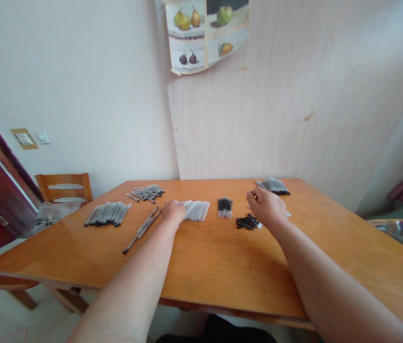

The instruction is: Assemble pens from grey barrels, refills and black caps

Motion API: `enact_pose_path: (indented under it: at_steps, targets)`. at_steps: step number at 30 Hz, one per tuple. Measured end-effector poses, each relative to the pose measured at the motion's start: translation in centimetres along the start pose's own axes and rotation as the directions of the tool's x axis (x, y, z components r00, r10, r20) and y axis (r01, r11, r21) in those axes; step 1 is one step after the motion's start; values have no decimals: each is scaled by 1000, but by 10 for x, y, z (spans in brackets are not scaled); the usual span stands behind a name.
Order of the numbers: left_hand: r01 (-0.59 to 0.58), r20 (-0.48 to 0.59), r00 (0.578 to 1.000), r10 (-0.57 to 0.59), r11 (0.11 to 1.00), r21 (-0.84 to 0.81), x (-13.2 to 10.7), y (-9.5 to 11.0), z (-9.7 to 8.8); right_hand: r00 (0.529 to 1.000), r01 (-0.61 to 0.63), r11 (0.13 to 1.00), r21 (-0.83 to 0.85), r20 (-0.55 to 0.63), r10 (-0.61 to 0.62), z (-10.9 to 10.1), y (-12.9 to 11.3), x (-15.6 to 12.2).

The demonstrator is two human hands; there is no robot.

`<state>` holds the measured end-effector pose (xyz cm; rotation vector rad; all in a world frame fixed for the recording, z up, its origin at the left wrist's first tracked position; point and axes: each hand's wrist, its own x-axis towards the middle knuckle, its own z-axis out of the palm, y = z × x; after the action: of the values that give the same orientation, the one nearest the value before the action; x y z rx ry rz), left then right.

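Observation:
My left hand [174, 212], its fingers curled in, is at the left end of a row of clear pen barrels [197, 211]; whatever it grips is hidden. Further right, my right hand [267, 205] is closed above the table, and its fingertips are mostly out of sight. Just below it lies a heap of small black caps or plugs [247, 221], with small whitish pieces [259, 225] partly hidden by the hand. Between both hands is a bundle of thin, black-and-clear tubes like pen refills [225, 207].
Pens with black ends [108, 214] lie at the left on the wooden table [208, 267]. Several loose pens [142, 229] lie beside my left hand. More pens lie in a back-left pile [148, 192] and a back-right pile [273, 186]. A chair [63, 180] holds a plastic bag [56, 209].

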<state>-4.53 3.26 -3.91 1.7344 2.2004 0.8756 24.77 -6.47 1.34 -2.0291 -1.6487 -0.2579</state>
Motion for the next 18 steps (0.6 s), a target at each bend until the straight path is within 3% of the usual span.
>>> enact_pose_path:
  at_steps: [8,18]
  targets:
    - [-32,28,999,35,996,-87,-12,7,-3,1000,-3,1000,-10,11,3,1,1,1]
    - [-156,30,987,155,987,29,-16,-3,2,1000,-5,1000,-8,17,6,4,1,1]
